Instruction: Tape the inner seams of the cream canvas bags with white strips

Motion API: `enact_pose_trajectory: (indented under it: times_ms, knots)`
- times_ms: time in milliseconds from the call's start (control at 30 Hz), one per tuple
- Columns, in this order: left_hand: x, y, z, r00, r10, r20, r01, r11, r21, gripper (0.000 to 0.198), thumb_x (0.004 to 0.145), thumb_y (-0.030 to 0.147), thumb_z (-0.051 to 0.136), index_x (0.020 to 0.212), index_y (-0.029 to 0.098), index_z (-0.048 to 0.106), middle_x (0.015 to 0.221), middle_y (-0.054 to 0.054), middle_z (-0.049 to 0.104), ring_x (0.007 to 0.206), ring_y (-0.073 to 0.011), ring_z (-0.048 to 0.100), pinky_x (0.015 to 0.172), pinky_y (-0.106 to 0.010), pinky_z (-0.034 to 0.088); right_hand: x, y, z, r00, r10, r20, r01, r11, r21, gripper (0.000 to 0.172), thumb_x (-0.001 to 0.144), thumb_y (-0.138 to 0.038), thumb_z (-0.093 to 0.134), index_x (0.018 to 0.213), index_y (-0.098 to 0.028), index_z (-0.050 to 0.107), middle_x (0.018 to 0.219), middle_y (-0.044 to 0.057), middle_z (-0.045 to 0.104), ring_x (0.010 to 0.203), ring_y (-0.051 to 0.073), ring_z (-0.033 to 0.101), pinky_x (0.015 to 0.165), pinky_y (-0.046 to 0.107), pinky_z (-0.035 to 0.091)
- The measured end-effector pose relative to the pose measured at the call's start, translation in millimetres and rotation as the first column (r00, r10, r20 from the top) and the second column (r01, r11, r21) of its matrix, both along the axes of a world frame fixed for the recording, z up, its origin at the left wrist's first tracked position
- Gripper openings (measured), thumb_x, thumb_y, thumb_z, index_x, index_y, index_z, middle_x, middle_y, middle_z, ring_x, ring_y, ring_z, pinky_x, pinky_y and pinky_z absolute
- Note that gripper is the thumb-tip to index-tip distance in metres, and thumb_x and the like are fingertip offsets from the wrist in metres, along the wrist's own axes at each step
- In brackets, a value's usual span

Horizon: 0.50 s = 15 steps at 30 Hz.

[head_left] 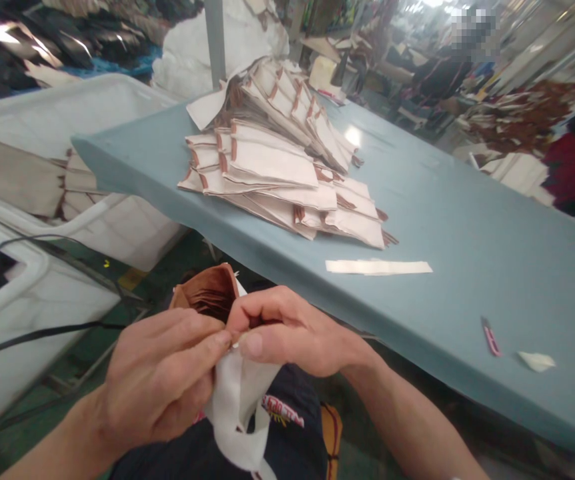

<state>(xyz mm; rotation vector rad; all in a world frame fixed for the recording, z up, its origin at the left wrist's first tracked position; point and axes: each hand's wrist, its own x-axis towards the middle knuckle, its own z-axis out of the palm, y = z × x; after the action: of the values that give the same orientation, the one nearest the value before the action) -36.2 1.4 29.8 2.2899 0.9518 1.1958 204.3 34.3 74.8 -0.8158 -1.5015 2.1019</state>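
Over my lap, my left hand (162, 373) and my right hand (287, 330) meet at the edge of a cream cloth piece with a brown lining (212, 287). Both sets of fingertips pinch together at one spot on that edge. A white fabric strip (242, 447) hangs in a loop below my fingers. What exactly lies between the fingertips is too small to make out. On the blue table (467, 280) lies a pile of similar cream pieces (272, 160) with brown edges, beyond my hands.
White strips (377, 267) lie near the table's front edge. Pink thread snips (491, 337) and a small cream scrap (536, 361) are further right. White bins (112, 100) holding fabric pieces stand on the left. A person (437, 80) is in the blurred background.
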Motion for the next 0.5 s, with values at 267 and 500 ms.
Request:
enact_pose_trajectory:
  times_ms: [267,500]
  knots:
    - [7,3,-27.4,0.997,0.015,-0.069,0.006,0.957,0.291,0.029,0.107,0.011,0.06,0.127,0.027,0.072,0.11,-0.008,0.088,0.088,-0.0222,0.084,0.082,-0.035,0.069,-7,-10,-22.2,0.983,-0.158,-0.09,0.138,0.972,-0.192,0.051,0.082,-0.056,0.099,0.078,-0.022,0.062,0.067,-0.009,0.05,0.058,0.008,0.036,0.053,0.023,0.031]
    - [12,-12,-33.4,0.991,-0.008,0.135,-0.006,0.995,0.102,0.032,0.114,0.021,0.055,0.138,0.028,0.074,0.119,-0.009,0.087,0.099,-0.0255,0.083,0.086,-0.037,0.069,13,-12,-13.6,0.99,-0.138,0.024,0.129,0.965,0.23,0.044,0.102,-0.057,0.086,0.085,-0.021,0.065,0.073,-0.006,0.056,0.064,0.011,0.043,0.06,0.024,0.039]
